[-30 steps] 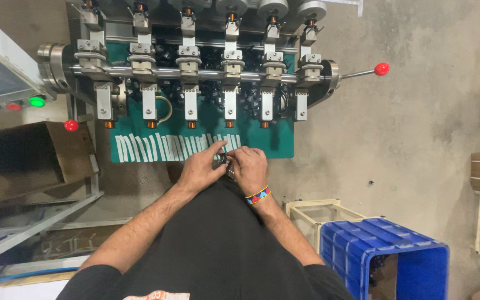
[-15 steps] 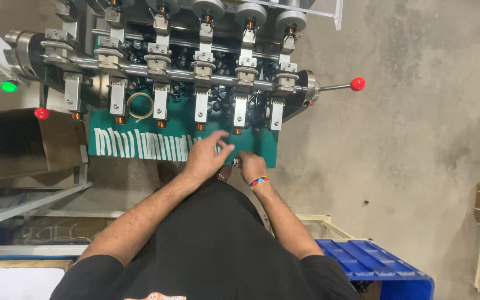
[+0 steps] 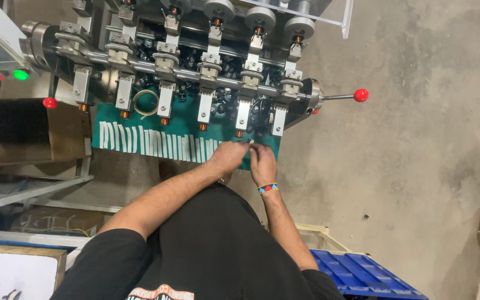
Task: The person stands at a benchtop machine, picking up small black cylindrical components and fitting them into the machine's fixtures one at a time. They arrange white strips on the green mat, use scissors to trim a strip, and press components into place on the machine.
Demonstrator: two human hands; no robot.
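White strips (image 3: 156, 143) lie in a row on the green machine shelf (image 3: 184, 119). Left hand (image 3: 228, 156) and right hand (image 3: 263, 162) meet at its right end; grip indiscernible. Bare concrete floor (image 3: 418, 155); blue crate (image 3: 362, 272) alongside.

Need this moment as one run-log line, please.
left hand: on green tray front edge | right hand: beside it, touching | held item: too small to tell | winding machine: above hands
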